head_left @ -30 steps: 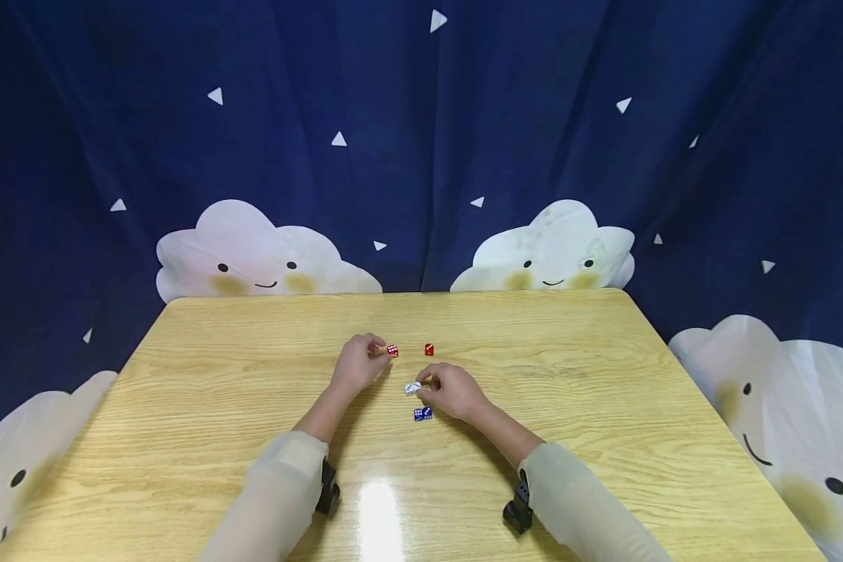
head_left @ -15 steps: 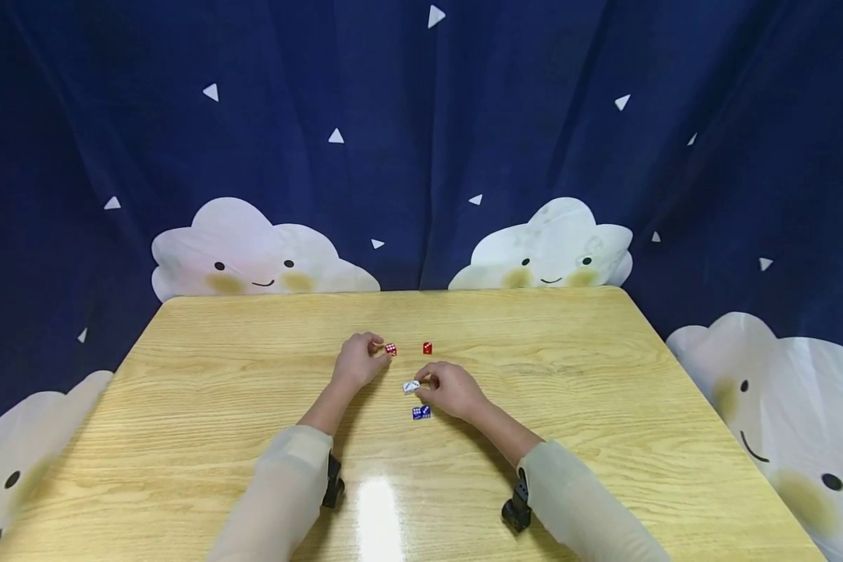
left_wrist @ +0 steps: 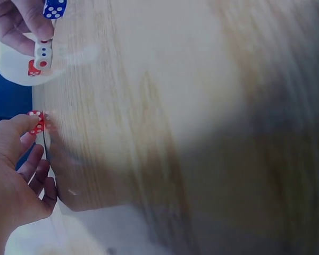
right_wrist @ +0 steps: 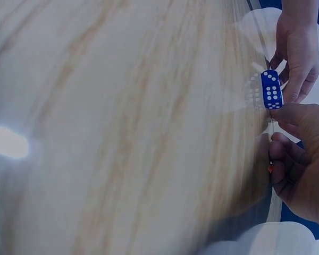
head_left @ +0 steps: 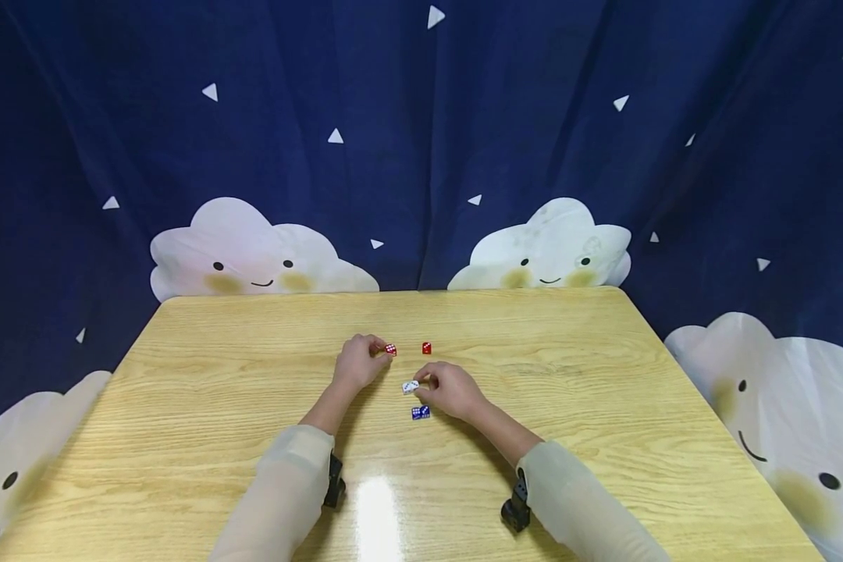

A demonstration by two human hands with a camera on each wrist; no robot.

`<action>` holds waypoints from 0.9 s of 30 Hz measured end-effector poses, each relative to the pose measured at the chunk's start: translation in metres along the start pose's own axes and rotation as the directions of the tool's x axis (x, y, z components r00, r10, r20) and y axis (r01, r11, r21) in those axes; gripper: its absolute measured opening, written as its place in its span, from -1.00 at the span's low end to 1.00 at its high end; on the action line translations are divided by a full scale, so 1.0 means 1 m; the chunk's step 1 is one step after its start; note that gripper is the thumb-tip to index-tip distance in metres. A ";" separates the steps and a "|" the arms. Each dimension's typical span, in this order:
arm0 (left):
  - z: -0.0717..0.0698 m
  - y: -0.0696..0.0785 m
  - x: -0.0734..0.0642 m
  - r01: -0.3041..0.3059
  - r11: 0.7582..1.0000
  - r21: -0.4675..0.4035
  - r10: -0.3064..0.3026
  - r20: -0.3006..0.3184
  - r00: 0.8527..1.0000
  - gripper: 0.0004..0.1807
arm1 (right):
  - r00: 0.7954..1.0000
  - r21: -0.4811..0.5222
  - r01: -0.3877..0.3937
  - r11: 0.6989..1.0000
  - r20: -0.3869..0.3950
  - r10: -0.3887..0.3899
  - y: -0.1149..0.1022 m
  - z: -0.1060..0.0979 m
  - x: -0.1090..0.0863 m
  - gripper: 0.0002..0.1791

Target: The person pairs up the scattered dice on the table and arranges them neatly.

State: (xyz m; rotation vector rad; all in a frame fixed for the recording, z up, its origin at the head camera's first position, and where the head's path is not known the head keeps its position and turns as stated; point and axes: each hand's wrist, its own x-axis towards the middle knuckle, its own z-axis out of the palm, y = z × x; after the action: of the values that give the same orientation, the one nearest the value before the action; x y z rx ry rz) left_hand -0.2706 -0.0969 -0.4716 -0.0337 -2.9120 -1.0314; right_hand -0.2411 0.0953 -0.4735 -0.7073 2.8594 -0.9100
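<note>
In the head view my left hand pinches a red die between thumb and forefinger, at the table's middle. The left wrist view has the thumb against that red die, the other fingers loosely bent. Nearer and to the right, my right hand pinches a pair of white dice, set side by side. Just in front of them, two blue dice lie together on the wood. Another red die sits alone beyond the right hand. In the right wrist view the blue dice hide the white ones.
The pale wooden table extends to both sides of the hands. A dark blue curtain with white clouds hangs behind its far edge. Black wrist cameras sit at both cuffs.
My left forearm has shifted slightly to the right. Both hands keep their places at the red die and the white dice; the head view has drifted a little.
</note>
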 end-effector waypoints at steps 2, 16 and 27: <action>0.000 -0.001 0.000 -0.003 1.000 0.005 0.003 -0.003 1.000 -0.72 | 1.000 -0.002 -0.002 1.000 0.001 0.002 0.000 0.000 0.000 -0.82; 0.002 -0.003 -0.004 -0.066 0.997 -0.041 0.066 -0.004 0.998 -0.75 | 1.000 -0.008 -0.017 1.000 0.016 0.017 -0.002 -0.001 0.002 -0.81; 0.003 0.000 -0.008 -0.104 0.993 -0.064 0.104 -0.007 0.995 -0.78 | 1.000 -0.021 -0.019 1.000 0.019 0.020 -0.001 0.000 0.002 -0.80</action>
State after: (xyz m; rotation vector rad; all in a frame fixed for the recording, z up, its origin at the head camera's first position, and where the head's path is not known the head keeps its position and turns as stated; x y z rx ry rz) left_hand -0.2625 -0.0956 -0.4743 -0.1837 -2.8389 -1.1064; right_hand -0.2420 0.0938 -0.4723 -0.6853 2.8579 -0.8668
